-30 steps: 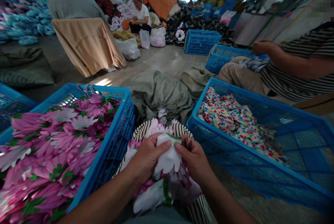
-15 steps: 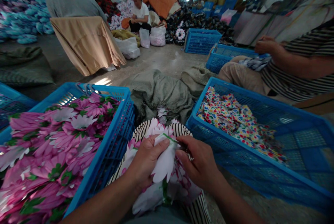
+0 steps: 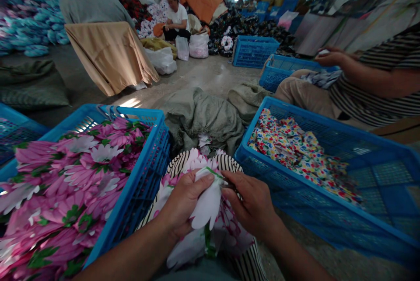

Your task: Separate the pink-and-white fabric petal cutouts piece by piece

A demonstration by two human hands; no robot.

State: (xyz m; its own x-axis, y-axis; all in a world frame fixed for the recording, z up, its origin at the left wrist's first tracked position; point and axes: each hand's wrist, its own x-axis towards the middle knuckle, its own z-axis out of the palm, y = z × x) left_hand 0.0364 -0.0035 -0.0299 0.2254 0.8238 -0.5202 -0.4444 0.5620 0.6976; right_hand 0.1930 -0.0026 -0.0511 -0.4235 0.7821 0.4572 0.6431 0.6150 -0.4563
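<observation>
Over my lap, my left hand (image 3: 185,200) pinches a white petal-shaped fabric piece (image 3: 207,206) with a green edge along its top, thumb lying across the front. My right hand (image 3: 251,200) is closed at that green edge, thumb and forefinger around a thin, dark, metallic-looking thing (image 3: 231,186) whose kind I cannot make out. Beneath both hands, more pink and white petal fabric (image 3: 234,233) is spread over black-and-white striped cloth (image 3: 179,161) on my knees. A green strip (image 3: 208,239) hangs below the held piece.
To the left stands a blue crate (image 3: 157,117) of pink fabric flowers (image 3: 72,185); to the right, another blue crate (image 3: 328,117) holds colourful patterned pieces (image 3: 295,150). Grey-green sacking (image 3: 206,108) lies ahead. A co-worker in a striped shirt (image 3: 377,80) sits at right; others sit farther back.
My right fingers have shifted slightly at the green edge, and more of the thin dark thing shows. The striped-shirt co-worker's hand has moved and shows something white. My left hand keeps its grip.
</observation>
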